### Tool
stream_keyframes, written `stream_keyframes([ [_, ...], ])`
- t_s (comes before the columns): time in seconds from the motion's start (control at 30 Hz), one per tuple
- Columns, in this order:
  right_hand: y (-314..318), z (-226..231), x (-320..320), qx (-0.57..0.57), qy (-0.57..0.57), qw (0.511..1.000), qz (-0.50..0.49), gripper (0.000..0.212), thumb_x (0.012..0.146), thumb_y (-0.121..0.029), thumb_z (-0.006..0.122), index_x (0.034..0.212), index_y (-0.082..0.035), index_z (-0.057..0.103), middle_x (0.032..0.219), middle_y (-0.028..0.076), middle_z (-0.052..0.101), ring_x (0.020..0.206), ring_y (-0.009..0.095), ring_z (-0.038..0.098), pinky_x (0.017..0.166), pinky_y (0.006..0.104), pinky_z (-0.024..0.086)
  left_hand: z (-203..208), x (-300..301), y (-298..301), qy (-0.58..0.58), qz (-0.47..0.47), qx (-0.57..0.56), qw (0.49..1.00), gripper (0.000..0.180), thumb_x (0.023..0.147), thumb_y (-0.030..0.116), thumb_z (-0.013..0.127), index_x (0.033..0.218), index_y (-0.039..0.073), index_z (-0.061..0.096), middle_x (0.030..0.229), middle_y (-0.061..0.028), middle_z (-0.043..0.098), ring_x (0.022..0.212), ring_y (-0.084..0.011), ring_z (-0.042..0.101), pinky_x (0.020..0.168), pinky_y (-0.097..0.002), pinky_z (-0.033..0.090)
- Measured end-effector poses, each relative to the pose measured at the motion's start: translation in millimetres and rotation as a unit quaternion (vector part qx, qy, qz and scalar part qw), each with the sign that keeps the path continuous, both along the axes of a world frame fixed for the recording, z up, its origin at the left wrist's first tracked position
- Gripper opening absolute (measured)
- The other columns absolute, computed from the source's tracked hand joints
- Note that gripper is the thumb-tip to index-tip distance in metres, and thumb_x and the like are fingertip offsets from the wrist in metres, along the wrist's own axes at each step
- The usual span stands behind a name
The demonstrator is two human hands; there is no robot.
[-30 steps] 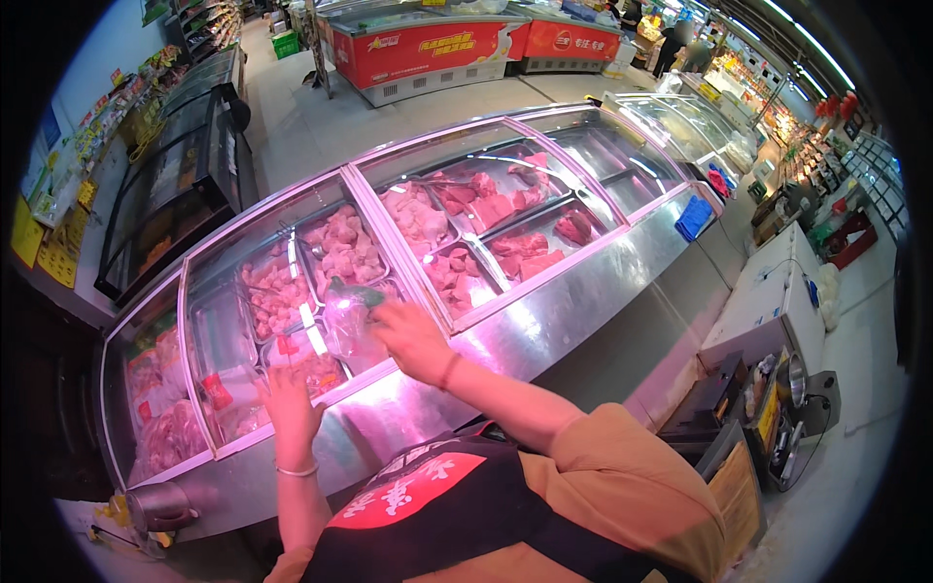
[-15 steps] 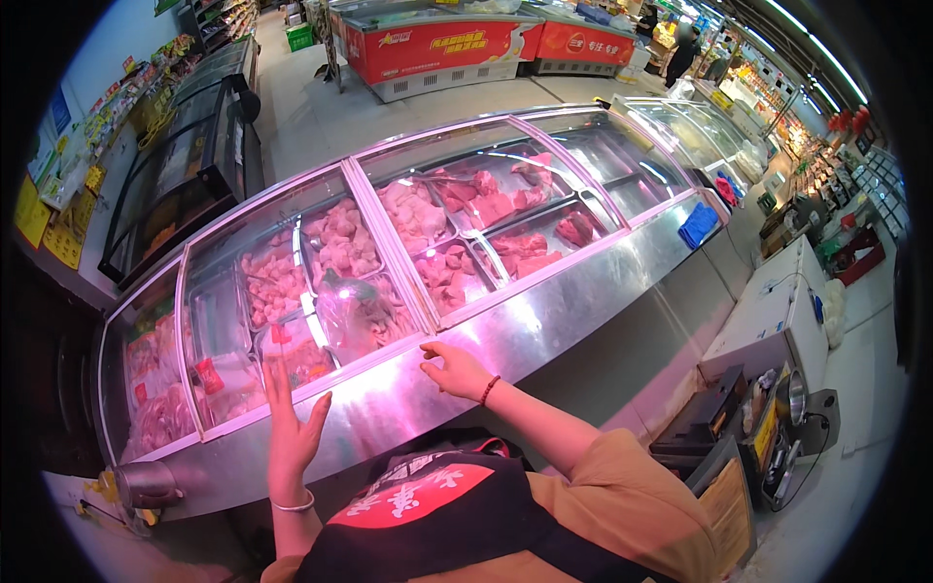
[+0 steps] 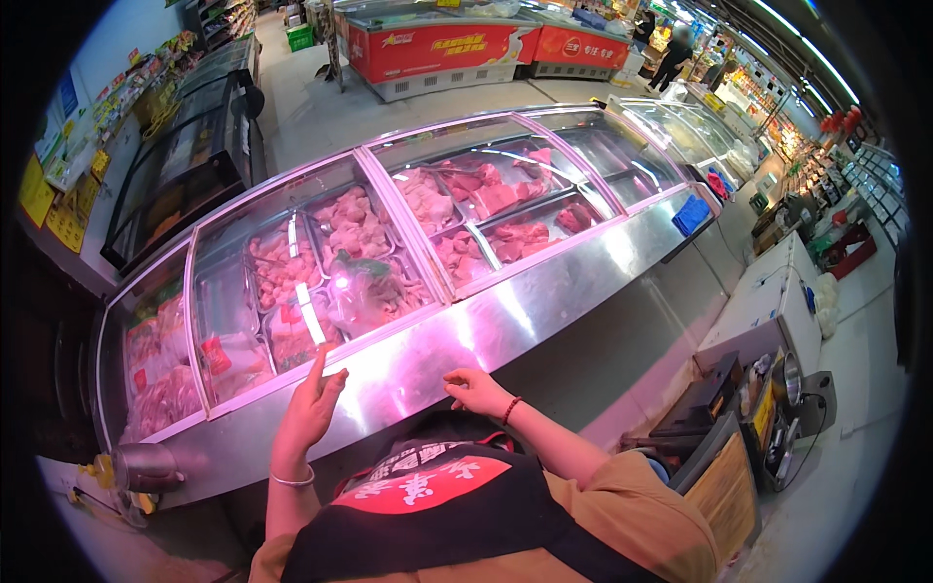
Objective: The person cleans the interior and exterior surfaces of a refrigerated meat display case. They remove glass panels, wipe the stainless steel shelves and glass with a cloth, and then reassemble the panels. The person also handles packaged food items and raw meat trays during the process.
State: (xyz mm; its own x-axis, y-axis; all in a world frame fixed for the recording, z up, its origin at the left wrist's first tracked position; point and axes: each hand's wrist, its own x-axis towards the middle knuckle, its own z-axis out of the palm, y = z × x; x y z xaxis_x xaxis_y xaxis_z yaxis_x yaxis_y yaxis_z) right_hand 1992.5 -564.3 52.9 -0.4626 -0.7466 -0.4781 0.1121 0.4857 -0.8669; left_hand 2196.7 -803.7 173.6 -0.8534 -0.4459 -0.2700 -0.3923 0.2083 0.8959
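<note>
A long steel-framed display case (image 3: 573, 267) stretches before me, with raw meat in trays under its glass lids. My left hand (image 3: 309, 403) is raised at its near edge, index finger stretched out and thumb apart, holding nothing. That fingertip appears close to the lid frame; whether it touches I cannot tell. Farther right, my right hand (image 3: 476, 392) hovers by the steel front ledge, fingers loosely bent and apart, nothing visible in them. Beneath the glass near my left hand lie pale meat pieces (image 3: 277, 267) and a shiny plastic bag (image 3: 364, 291).
A blue cloth (image 3: 691, 216) lies on the case's right end. Red chest freezers (image 3: 437, 49) stand across the aisle, a dark glass-topped freezer (image 3: 180, 180) at left. To my right are a white chest (image 3: 768, 301) and a wooden board (image 3: 724, 486). A person (image 3: 673, 60) stands far off.
Both hands have shifted right and my right hand has drawn back from the lid frame toward me. My left fingers are less upright and spread. The lid dividers appear slightly farther right.
</note>
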Motion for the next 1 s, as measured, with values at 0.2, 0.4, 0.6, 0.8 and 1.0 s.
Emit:
stream_keyframes([
  [0.2, -26.0, -2.9, 55.7, -0.010, -0.016, 0.999, 0.043, 0.034, 0.092, -0.018, 0.059, 0.120, 0.001, 0.057, 0.101, 0.012, 0.067, 0.071, 0.014, 0.065, 0.062, 0.0260, 0.051, 0.7, 53.8, -5.7, -0.077, -0.025, -0.220, 0.972, 0.066, 0.086, 0.038, 0.065, 0.135, 0.000, 0.046, 0.118, -0.0219, 0.062, 0.101, -0.0337, 0.062, 0.085, -0.0353, 0.047],
  [0.4, -49.5, -1.8, 90.0, -0.020, 0.073, 0.988, 0.135, 0.033, 0.092, -0.019, 0.060, 0.117, 0.003, 0.058, 0.098, 0.013, 0.067, 0.074, 0.015, 0.064, 0.071, 0.0288, 0.052, 10.2, 97.8, -12.6, -0.026, 0.008, -0.152, 0.988, 0.063, 0.087, 0.033, 0.067, 0.136, 0.001, 0.045, 0.122, -0.0218, 0.060, 0.111, -0.0300, 0.059, 0.089, -0.0350, 0.045],
  [0.6, -49.9, -12.1, 105.2, -0.017, 0.097, 0.981, 0.167, 0.033, 0.092, -0.020, 0.059, 0.116, 0.003, 0.059, 0.097, 0.013, 0.068, 0.074, 0.015, 0.064, 0.071, 0.0294, 0.052, 20.3, 125.2, -9.9, -0.025, 0.003, -0.122, 0.992, 0.057, 0.090, 0.021, 0.064, 0.138, 0.000, 0.042, 0.121, -0.0209, 0.060, 0.110, -0.0226, 0.059, 0.095, -0.0331, 0.043],
  [0.8, -47.1, -10.2, 115.1, -0.018, 0.144, 0.967, 0.208, 0.033, 0.092, -0.021, 0.059, 0.115, 0.003, 0.059, 0.097, 0.013, 0.068, 0.073, 0.017, 0.066, 0.072, 0.0303, 0.052, 9.3, 149.5, -4.2, -0.047, 0.009, -0.088, 0.995, 0.055, 0.091, 0.020, 0.063, 0.138, -0.001, 0.042, 0.121, -0.0209, 0.060, 0.111, -0.0230, 0.058, 0.095, -0.0327, 0.043],
  [1.0, -47.3, -3.3, 118.9, -0.004, 0.147, 0.965, 0.215, 0.034, 0.091, -0.021, 0.059, 0.115, 0.003, 0.059, 0.096, 0.013, 0.068, 0.073, 0.017, 0.066, 0.072, 0.0302, 0.052, 2.9, 162.4, -6.8, -0.025, 0.033, -0.078, 0.996, 0.057, 0.090, 0.024, 0.064, 0.136, -0.002, 0.043, 0.122, -0.0219, 0.060, 0.114, -0.0261, 0.057, 0.093, -0.0329, 0.044],
])
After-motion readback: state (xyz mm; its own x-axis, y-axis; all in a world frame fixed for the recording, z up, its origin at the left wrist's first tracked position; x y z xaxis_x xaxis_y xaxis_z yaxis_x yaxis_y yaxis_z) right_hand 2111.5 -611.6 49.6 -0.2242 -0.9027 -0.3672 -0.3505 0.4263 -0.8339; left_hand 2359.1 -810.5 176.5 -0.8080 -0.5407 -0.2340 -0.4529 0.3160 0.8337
